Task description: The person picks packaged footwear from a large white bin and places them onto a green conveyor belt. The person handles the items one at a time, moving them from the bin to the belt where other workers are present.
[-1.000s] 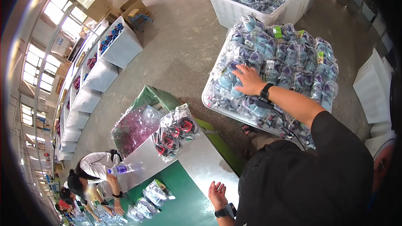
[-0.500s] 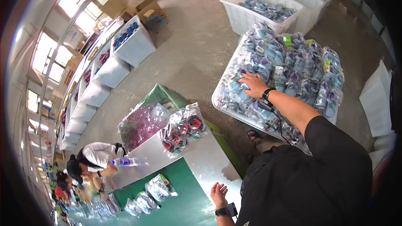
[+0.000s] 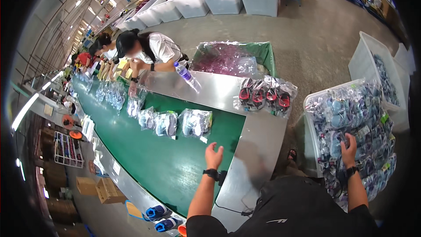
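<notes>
My left hand [image 3: 214, 155] is over the green conveyor belt [image 3: 175, 166], fingers apart and nothing in it. Just beyond its fingertips lies a pair of grey shoes in a clear plastic bag [image 3: 195, 123], and another bagged pair [image 3: 166, 123] is to its left. My right hand [image 3: 348, 149] hovers at the near left part of a heap of blue and purple bagged shoes [image 3: 357, 105]. Its fingers are bent and apart, with no shoe visible in them. The heap fills a white plastic bin [image 3: 312, 137] on my right.
Red-and-black bagged shoes [image 3: 267, 96] sit on the metal table edge beside a water bottle [image 3: 186, 77]. A green bin [image 3: 265, 57] of plastic bags stands behind. A co-worker in white [image 3: 162, 48] leans over the belt's far end. Blue shoes [image 3: 160, 217] lie at the near edge.
My view has swung left toward the belt. My right hand has drawn back from the far part of the heap. My left hand has moved out over the belt, where another bagged pair now lies.
</notes>
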A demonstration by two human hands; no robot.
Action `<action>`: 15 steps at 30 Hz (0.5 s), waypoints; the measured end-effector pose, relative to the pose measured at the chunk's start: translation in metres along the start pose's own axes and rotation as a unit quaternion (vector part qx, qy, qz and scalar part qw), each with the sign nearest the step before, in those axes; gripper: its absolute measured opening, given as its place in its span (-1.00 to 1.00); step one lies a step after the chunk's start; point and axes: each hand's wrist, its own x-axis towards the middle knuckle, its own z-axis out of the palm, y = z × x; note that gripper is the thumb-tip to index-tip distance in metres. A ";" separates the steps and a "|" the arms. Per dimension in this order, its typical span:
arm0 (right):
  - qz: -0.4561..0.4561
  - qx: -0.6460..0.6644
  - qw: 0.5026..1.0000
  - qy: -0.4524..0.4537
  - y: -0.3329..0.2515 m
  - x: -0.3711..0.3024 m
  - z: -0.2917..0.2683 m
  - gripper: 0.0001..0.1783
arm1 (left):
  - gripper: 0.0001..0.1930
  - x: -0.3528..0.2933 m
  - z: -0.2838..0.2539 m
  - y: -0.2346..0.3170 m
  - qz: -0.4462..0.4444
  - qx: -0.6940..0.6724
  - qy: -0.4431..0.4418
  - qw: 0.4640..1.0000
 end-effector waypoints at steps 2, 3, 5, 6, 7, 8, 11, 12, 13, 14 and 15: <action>0.026 0.013 0.999 -0.042 -0.005 -0.012 -0.008 -0.56 | -0.47 0.032 -0.015 -0.015 -0.016 0.032 0.058 0.998; 0.022 0.006 0.998 -0.051 -0.003 -0.017 -0.008 -0.57 | -0.44 0.048 -0.024 -0.018 -0.014 0.015 0.077 0.997; -0.012 0.022 0.999 -0.023 0.004 -0.030 -0.008 -0.59 | -0.41 0.078 -0.033 -0.015 -0.023 0.053 0.132 0.990; 0.008 0.019 0.999 -0.045 0.004 -0.035 -0.010 -0.60 | -0.38 0.095 -0.038 -0.024 -0.023 0.068 0.156 0.985; 0.018 0.039 0.998 -0.041 -0.002 -0.041 -0.010 -0.60 | -0.36 0.111 -0.040 -0.034 -0.023 0.082 0.175 0.981; 0.013 0.026 0.999 -0.041 0.000 -0.049 -0.013 -0.59 | -0.31 0.127 -0.044 -0.030 -0.054 0.080 0.138 0.986; 0.030 -0.038 0.995 -0.081 0.003 -0.065 -0.021 -0.58 | -0.25 0.162 -0.048 -0.055 -0.102 0.102 0.158 0.977; 0.020 -0.050 0.996 -0.078 0.006 -0.071 -0.022 -0.58 | -0.19 0.172 -0.050 -0.062 -0.137 0.096 0.126 0.978; 0.008 -0.063 0.994 -0.093 0.010 -0.076 -0.025 -0.60 | -0.17 0.179 -0.053 -0.065 -0.157 0.087 0.124 0.976; -0.010 -0.094 0.992 -0.089 0.011 -0.085 -0.028 -0.61 | -0.15 0.190 -0.050 -0.068 -0.172 0.077 0.115 0.975; -0.028 -0.123 0.988 -0.088 0.013 -0.089 -0.031 -0.62 | -0.14 0.196 -0.047 -0.071 -0.189 0.068 0.107 0.974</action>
